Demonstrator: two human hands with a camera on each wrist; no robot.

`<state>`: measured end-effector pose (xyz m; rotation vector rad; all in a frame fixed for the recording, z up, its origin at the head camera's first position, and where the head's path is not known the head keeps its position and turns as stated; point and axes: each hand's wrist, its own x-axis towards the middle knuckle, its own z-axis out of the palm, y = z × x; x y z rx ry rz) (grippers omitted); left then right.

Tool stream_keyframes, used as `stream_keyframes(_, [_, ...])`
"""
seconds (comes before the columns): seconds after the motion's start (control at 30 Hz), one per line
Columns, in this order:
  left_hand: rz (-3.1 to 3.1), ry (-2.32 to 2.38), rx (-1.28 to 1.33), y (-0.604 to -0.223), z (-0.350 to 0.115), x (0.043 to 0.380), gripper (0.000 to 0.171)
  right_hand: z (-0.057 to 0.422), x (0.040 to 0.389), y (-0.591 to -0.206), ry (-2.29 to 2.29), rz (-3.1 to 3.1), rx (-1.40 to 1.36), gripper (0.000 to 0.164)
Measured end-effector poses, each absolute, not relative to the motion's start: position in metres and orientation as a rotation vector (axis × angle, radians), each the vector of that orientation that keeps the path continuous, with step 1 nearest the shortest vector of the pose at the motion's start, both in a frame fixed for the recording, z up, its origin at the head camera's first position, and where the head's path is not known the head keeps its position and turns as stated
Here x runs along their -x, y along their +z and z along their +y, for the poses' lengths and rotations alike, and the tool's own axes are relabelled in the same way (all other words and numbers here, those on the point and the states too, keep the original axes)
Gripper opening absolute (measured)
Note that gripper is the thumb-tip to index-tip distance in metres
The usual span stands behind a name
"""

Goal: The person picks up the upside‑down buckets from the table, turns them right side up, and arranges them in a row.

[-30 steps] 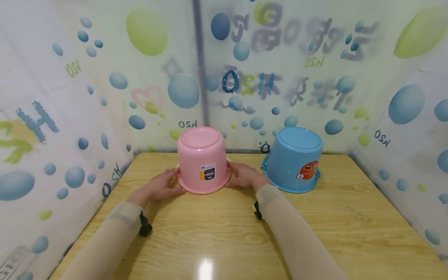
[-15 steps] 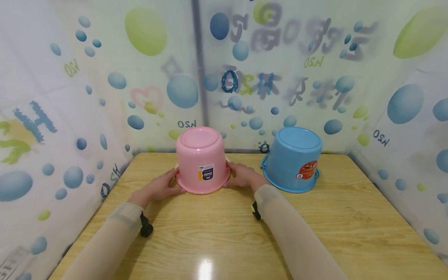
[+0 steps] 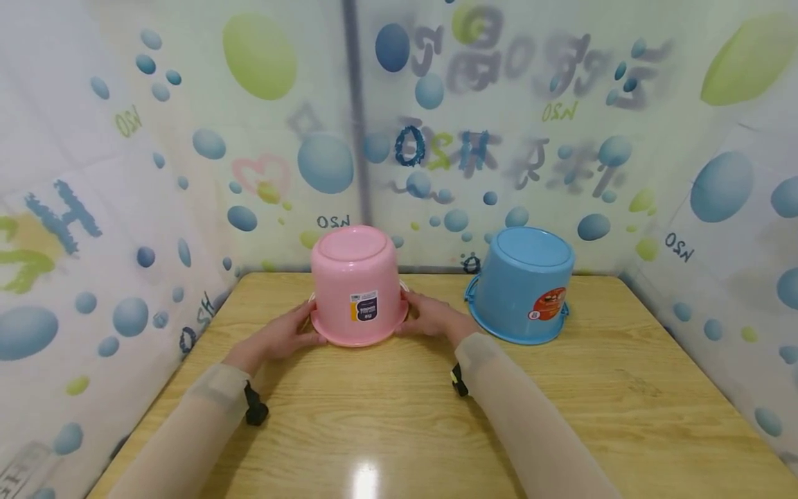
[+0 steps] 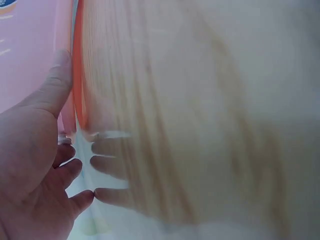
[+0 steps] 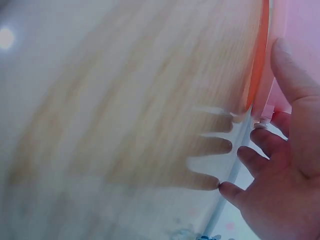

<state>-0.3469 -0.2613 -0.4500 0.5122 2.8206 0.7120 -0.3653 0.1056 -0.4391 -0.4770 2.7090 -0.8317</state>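
A pink bucket (image 3: pixel 355 277) stands upside down on the wooden table, its base up and a label (image 3: pixel 364 306) facing me. My left hand (image 3: pixel 282 335) holds it low on the left side, the thumb along the rim at the front. On the opposite side my right hand (image 3: pixel 432 317) grips the rim in the same way. Both wrist views show the thumb against the pink wall and the other fingers around by the handle joint. A blue bucket (image 3: pixel 524 284), also upside down, stands to the right, apart from my right hand.
The wooden table (image 3: pixel 386 416) reaches back to a patterned curtain (image 3: pixel 536 104), which also encloses the left and right sides. A bright reflection shows on the tabletop near the front. The blue bucket's handle hangs around its rim.
The pink bucket has shifted slightly to the left with both hands on it, and its label with it. The blue bucket stays where it was.
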Motion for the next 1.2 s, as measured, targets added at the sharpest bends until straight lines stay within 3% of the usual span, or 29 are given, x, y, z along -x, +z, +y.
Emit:
stream_keyframes(0.4, [2.842,0.809,-0.706,-0.446,-0.266,0.342,0.100,0.115,0.351,-0.427,-1.003,2.623,0.499,0.096])
stream_keyframes(0.67, [2.837,0.865,-0.571,-0.440,-0.265,0.333,0.095,0.121,0.346,-0.425,-0.980,2.648,0.492,0.093])
stream_keyframes(1.2, [2.791,1.188,-0.567,-0.427,-0.258,0.321,0.081,0.125,0.341,-0.423,-1.084,2.670,0.445,0.086])
